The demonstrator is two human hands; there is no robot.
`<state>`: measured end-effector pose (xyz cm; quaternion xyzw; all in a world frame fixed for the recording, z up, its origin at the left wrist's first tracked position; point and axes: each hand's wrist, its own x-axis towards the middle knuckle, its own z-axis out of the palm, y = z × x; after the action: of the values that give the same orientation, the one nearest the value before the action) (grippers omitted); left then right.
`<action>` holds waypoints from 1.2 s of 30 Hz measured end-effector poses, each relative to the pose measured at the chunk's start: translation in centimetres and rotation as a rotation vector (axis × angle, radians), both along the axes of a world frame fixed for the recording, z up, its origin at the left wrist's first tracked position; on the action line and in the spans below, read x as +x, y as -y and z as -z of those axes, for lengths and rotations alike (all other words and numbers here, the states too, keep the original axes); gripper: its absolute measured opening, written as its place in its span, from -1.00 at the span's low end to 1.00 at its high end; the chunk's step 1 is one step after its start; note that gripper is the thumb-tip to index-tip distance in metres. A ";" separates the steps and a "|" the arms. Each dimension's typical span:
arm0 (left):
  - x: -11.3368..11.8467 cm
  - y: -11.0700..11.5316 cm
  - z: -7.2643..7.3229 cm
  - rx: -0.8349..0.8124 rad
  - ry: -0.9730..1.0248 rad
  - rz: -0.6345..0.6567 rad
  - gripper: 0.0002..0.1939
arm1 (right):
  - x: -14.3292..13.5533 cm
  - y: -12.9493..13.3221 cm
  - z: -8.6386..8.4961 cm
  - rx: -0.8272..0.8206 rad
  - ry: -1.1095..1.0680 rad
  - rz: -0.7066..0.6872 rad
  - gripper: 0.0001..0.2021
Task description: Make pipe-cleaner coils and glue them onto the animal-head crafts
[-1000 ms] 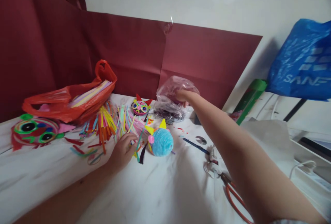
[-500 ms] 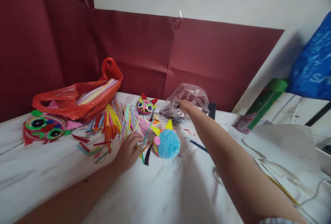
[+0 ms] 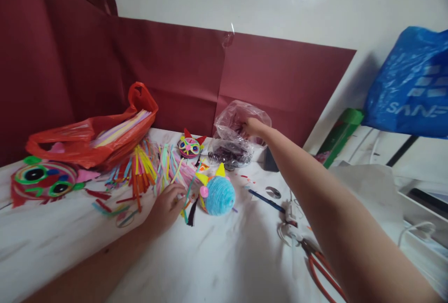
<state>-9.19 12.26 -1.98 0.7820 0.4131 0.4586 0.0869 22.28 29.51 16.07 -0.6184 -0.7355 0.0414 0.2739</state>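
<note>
Centrally, the right hand (image 3: pixel 249 128) meets a crumpled clear plastic bag (image 3: pixel 226 119), just right of frame centre; film partly veils its bent fingers, so their grip cannot be told. The bag's dark contents (image 3: pixel 234 154) lie below and slightly left of these fingers, elongated left to right. The left hand (image 3: pixel 168 206), farther off at lower left of centre, lies half-curled at a teal strip (image 3: pixel 191 182), near the blue yarn-wrapped ball (image 3: pixel 221 196); whether it pinches the strip is unclear.
</note>
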 end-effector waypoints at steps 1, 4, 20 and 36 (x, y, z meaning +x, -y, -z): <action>0.0 0.0 0.0 -0.002 0.003 0.002 -0.84 | -0.1 0.3 -0.1 -0.022 -0.049 -0.012 -0.85; 0.0 -0.1 0.1 -0.014 0.007 0.006 -0.83 | -0.5 1.2 -0.5 -0.063 -0.180 -0.056 -0.84; -0.4 0.2 -0.7 0.048 0.097 -0.087 -0.81 | -2.4 9.3 -3.7 0.276 -0.650 -0.148 -0.72; 2.7 6.8 -6.0 -0.550 0.361 0.191 -0.72 | -10.5 20.3 4.4 0.101 0.196 -0.750 -0.71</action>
<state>-6.53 5.50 3.98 0.6706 0.4241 0.4506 0.4090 11.82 9.22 11.65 -0.2935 -0.9342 0.0431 0.1980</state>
